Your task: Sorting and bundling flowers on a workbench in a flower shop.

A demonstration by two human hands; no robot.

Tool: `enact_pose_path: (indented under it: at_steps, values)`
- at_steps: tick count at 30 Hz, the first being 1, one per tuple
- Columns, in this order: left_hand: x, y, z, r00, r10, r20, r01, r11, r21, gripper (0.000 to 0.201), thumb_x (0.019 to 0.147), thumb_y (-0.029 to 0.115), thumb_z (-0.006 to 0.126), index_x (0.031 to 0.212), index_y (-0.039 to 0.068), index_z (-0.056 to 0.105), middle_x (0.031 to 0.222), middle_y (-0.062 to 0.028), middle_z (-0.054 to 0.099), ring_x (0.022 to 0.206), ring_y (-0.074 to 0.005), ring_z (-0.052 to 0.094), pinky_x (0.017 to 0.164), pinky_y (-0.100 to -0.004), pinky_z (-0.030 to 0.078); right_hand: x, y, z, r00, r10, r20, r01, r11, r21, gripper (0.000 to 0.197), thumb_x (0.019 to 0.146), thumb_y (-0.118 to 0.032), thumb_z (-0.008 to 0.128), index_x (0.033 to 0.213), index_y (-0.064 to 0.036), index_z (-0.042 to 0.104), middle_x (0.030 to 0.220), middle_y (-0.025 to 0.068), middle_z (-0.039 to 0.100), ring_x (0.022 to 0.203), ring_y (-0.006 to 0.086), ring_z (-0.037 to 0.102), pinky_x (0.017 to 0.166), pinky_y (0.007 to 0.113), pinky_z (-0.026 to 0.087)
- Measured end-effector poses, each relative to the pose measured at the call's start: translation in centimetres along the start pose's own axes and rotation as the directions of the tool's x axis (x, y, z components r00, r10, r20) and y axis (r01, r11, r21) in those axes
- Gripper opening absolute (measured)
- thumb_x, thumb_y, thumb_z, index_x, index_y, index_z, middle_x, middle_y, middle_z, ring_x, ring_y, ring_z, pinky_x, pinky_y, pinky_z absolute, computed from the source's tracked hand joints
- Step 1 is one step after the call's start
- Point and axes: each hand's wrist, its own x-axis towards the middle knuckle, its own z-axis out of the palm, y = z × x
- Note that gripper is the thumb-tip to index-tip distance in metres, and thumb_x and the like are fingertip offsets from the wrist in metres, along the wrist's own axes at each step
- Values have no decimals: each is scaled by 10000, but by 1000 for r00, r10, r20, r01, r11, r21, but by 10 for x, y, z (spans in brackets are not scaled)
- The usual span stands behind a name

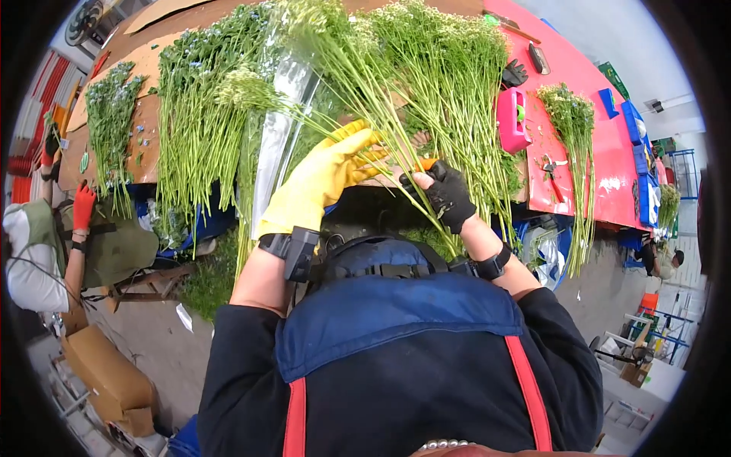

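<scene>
My left hand [335, 164], in a yellow rubber glove, has its fingers curled around thin green flower stems in front of me. My right hand [445, 194], in a black glove with bare thumb tip, pinches the lower part of the flower stems [396, 141]. These stems slant up and left to pale, blurred flower heads. Something small and orange shows at my right fingers; its kind is unclear. Beside my left hand, clear plastic wrapping [278, 137] hangs over the table edge. A large bundle of small white flowers [449, 76] lies just beyond my right hand.
Bunches of blue flowers [205, 68] lie to the left. On the red tabletop [609, 175] are a pink container [514, 122], pruning shears [552, 169], a black glove [515, 74] and another flower bunch [572, 122]. A co-worker's red-gloved hand [84, 204] is at far left.
</scene>
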Motion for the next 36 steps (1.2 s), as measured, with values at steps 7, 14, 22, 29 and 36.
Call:
enact_pose_path:
  at_steps: [7,14,22,29,36]
  values:
    - [12,-17,7,998,25,56,-27,999,30,446,890,58,577,1323,83,474,1219,-106,603,1077,-269,609,935,-451,508,-1,10,-16,982,-162,-100,96,874,-476,148,885,-107,587,1002,-26,624,824,70,637,744,162,593,704,302,469]
    - [7,-22,30,996,81,49,-87,987,136,343,904,110,603,1238,44,570,1091,-83,656,1005,-206,627,867,-345,507,-22,-2,-4,951,-247,-185,194,945,-264,159,920,-64,555,1055,15,581,888,97,676,707,162,636,654,292,516]
    - [6,-32,31,971,210,115,-223,968,114,317,910,94,599,1213,3,576,1135,-114,649,1023,-207,630,882,-347,506,-29,12,-28,972,-209,-104,180,955,-234,229,921,-76,559,1137,-1,561,1004,79,660,841,142,629,752,280,504]
    - [-1,-33,34,956,223,190,-246,963,112,451,917,94,599,1338,11,458,1163,-112,634,1046,-210,617,921,-344,502,-27,10,-16,988,86,131,-95,994,56,296,911,-131,581,1177,-8,542,1053,85,640,937,169,609,849,281,468]
    - [-23,0,26,955,83,285,-184,920,347,641,855,65,666,1420,58,366,1349,-93,499,1215,-196,498,1013,-336,420,-23,13,-10,997,20,70,11,913,-408,243,913,-233,595,1007,-8,603,793,40,623,675,106,566,604,260,449]
